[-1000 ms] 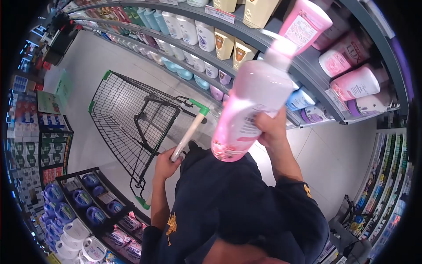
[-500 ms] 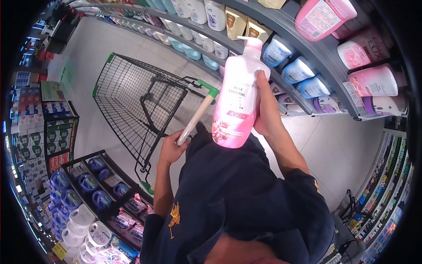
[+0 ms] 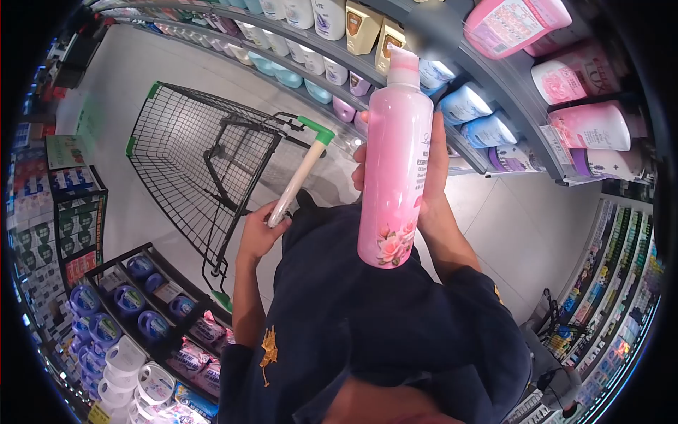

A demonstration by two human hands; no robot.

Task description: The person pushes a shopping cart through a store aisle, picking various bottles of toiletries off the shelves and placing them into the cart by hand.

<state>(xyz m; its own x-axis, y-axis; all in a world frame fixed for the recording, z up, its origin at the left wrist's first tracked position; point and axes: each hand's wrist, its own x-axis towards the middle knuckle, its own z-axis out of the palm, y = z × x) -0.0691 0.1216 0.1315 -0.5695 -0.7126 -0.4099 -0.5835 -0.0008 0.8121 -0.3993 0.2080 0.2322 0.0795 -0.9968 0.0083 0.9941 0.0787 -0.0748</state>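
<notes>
My right hand (image 3: 436, 166) is wrapped round a pink pump bottle (image 3: 397, 162) with a rose picture near its base and "Essential" lettering. The bottle stands nearly upright in front of my body, its side turned toward me and its pump at the top. Fingertips show on its left edge, and the palm is partly hidden behind it. Lower left, my left hand (image 3: 261, 230) is closed on the pale handle (image 3: 300, 182) of a shopping cart. The cart's wire basket (image 3: 201, 155) has a black frame and green corner pieces.
Shelves of bottles (image 3: 466, 102) run along the top and right, close to the pink bottle. Detergent jugs (image 3: 128, 299) and packs fill a display at lower left. Another stocked shelf (image 3: 607, 283) stands at far right. Pale tiled floor (image 3: 505, 233) lies between.
My right hand has turned the pink bottle, so its front label now faces right and its side shows. The cart appears shifted slightly left in view, with my left hand still on its handle.
</notes>
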